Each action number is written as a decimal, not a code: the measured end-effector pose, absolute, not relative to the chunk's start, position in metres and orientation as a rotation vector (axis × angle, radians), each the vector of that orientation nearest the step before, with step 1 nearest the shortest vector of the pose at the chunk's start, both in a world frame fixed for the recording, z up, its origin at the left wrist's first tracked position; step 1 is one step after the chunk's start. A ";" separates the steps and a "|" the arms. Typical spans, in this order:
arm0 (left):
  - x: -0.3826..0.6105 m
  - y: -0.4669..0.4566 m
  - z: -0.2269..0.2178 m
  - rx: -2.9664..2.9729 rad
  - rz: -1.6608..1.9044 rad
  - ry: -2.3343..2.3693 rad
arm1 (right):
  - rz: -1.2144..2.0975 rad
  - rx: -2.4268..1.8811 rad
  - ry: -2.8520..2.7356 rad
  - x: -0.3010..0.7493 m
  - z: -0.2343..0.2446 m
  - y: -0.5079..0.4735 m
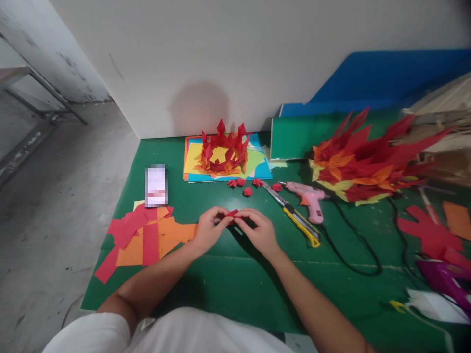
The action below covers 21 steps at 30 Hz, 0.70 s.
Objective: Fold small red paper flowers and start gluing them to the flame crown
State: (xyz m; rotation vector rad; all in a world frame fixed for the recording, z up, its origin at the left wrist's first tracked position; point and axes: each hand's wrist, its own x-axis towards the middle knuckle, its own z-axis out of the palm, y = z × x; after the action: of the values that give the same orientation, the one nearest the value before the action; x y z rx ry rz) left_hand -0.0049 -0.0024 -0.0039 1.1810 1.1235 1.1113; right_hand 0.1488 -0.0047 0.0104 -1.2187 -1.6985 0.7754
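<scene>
Between both hands, over the green table (224,289), is a small folded piece of red paper (231,216). My left hand (211,226) pinches its left end, fingers closed. From the other side my right hand (257,229) grips it between thumb and fingers. Just beyond lie several small red folded-paper pieces (248,191). To the right rest a yellow utility knife (301,225) with its blade out and a pink glue gun (312,198). Behind them a red and orange paper crown (224,152) stands on a stack of coloured paper (191,159).
At left, a phone (156,186) lies above loose red and orange paper strips (150,240). A larger flame-like paper piece (368,162) stands at right, near a black cord (353,267), red paper scraps (429,233) and a purple object (445,282). A white wall (206,59) rises behind.
</scene>
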 end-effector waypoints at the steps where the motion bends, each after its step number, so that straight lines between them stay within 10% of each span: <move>1: -0.005 -0.002 -0.003 1.165 1.112 1.137 | 0.796 -1.238 -1.671 0.149 0.010 -0.004; 21: -0.006 -0.003 0.008 1.167 1.109 1.246 | 1.232 -1.283 -1.381 0.150 0.003 -0.001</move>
State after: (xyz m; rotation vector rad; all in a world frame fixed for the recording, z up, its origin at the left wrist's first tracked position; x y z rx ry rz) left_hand -0.0058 -0.0027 0.0080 1.1666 1.2463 1.1087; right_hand 0.1499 -0.0007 0.0028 -1.2830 -1.3809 1.2316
